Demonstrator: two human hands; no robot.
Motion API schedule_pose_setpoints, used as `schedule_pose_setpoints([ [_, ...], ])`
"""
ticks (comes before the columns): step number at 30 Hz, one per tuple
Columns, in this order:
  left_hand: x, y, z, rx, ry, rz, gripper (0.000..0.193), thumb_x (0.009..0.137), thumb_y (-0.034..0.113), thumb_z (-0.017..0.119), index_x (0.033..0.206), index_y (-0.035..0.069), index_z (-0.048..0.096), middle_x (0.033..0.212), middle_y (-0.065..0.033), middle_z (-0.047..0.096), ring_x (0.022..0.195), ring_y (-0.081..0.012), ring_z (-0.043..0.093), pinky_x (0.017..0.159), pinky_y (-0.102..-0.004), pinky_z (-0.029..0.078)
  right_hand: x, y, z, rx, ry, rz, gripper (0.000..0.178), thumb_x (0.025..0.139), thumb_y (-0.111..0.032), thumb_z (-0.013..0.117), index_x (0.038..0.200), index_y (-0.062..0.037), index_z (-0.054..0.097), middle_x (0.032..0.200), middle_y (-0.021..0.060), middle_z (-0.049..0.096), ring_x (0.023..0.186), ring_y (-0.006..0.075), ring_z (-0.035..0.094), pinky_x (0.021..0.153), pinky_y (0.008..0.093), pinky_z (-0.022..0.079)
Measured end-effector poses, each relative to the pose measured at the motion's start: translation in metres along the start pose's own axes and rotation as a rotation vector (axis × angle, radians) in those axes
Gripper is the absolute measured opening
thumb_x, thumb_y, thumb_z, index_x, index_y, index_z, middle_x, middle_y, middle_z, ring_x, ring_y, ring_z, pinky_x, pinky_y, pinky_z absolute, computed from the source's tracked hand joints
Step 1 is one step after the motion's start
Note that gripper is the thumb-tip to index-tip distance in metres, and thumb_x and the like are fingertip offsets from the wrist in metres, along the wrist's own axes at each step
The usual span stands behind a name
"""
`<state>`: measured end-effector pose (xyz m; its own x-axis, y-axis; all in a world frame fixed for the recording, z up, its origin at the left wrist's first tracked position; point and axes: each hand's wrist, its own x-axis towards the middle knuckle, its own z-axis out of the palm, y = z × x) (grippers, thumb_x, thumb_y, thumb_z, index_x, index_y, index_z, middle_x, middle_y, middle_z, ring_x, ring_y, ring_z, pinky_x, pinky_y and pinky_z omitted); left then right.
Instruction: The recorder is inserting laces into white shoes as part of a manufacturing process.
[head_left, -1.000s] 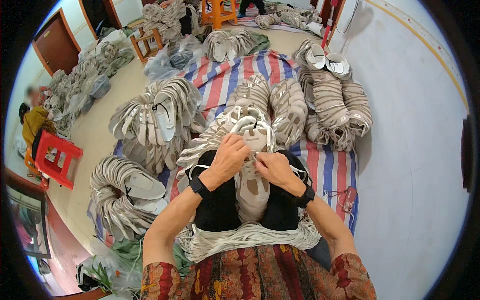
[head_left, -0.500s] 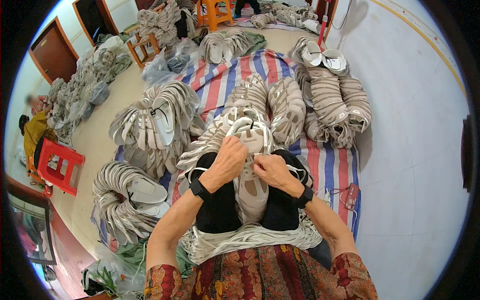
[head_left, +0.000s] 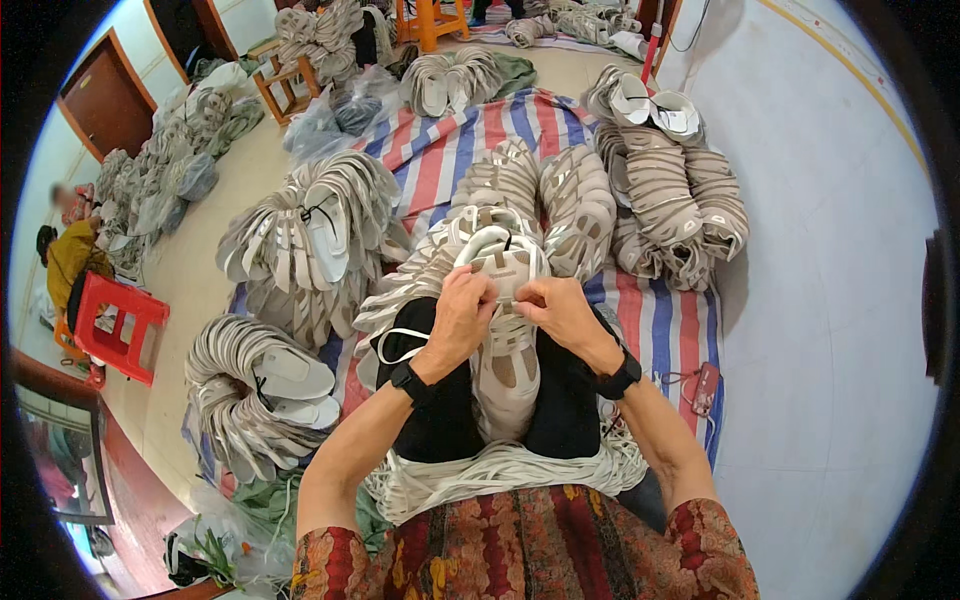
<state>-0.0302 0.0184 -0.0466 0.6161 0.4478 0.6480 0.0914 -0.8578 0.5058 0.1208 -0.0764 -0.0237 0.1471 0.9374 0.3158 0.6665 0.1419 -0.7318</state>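
A beige and white shoe upper [head_left: 505, 375] lies between my black-clad knees, its toe toward me and its tongue toward the far side. My left hand [head_left: 462, 315] pinches a white shoelace [head_left: 402, 345] at the left edge of the lacing, and a loop of it hangs out over my left thigh. On the opposite edge my right hand [head_left: 562, 315] is closed in a pinch, thumb and forefinger together at the eyelets; the bit of lace in it is mostly hidden. A bundle of loose white laces [head_left: 500, 470] rests across my lap.
Strung bundles of shoe uppers [head_left: 335, 220] surround me on a striped sheet [head_left: 680, 340], with another stack [head_left: 670, 190] by the right wall. A red stool [head_left: 120, 325] stands at left, near a person in yellow [head_left: 75, 260]. A small red object [head_left: 706, 388] lies at right.
My right hand has moved slightly up and right along the shoe upper's edge. The lace loop that showed beside it no longer shows. My left hand stays near the same eyelets.
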Motion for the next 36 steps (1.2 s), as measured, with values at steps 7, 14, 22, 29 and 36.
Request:
schedule_pose_setpoints([
  [7,0.002,0.009,0.005,-0.053,0.027,-0.039,0.016,0.064,-0.006,0.056,0.075,0.003,0.048,0.066,-0.0084,0.049,0.074,-0.0277,0.050,0.079,-0.0377,0.040,0.006,0.000,0.005,-0.002,-0.042,0.091,0.015,0.073,-0.016,0.061,0.074,-0.0015,0.058,0.065,0.0167,0.058,0.060,0.0320,0.058,0.055,0.0377,0.044],
  [14,0.005,0.006,-0.011,0.363,-0.239,0.142,0.010,0.064,0.005,0.056,0.073,0.004,0.052,0.068,-0.0089,0.055,0.080,-0.0251,0.051,0.082,-0.0358,0.037,0.012,0.019,-0.086,-0.565,0.422,0.008,0.015,0.075,-0.016,0.055,0.067,-0.0038,0.052,0.062,0.0144,0.055,0.057,0.0332,0.054,0.052,0.0417,0.041],
  [22,0.004,0.002,-0.014,0.223,-0.278,-0.013,0.008,0.066,0.010,0.054,0.062,0.003,0.052,0.068,-0.0118,0.055,0.080,-0.0291,0.051,0.087,-0.0400,0.034,0.005,-0.001,-0.036,-0.548,0.267,-0.400,0.026,0.066,-0.011,0.062,0.092,-0.0053,0.058,0.111,0.0146,0.047,0.102,0.0324,0.046,0.084,0.0410,0.039],
  [29,0.004,0.010,-0.010,0.094,-0.233,-0.242,0.007,0.065,0.008,0.056,0.063,0.004,0.052,0.069,-0.0112,0.055,0.080,-0.0285,0.051,0.092,-0.0434,0.031,0.004,0.001,-0.006,-0.420,0.135,-0.356,0.014,0.070,-0.007,0.059,0.081,-0.0016,0.054,0.112,0.0151,0.045,0.106,0.0314,0.042,0.088,0.0402,0.037],
  [36,-0.002,0.004,-0.011,0.201,-0.235,0.064,0.005,0.064,0.003,0.058,0.063,0.005,0.054,0.067,-0.0088,0.054,0.078,-0.0252,0.051,0.091,-0.0414,0.034,0.010,0.004,-0.005,-0.530,0.275,-0.419,0.015,0.064,-0.005,0.058,0.077,0.0019,0.054,0.104,0.0155,0.050,0.098,0.0307,0.047,0.085,0.0402,0.039],
])
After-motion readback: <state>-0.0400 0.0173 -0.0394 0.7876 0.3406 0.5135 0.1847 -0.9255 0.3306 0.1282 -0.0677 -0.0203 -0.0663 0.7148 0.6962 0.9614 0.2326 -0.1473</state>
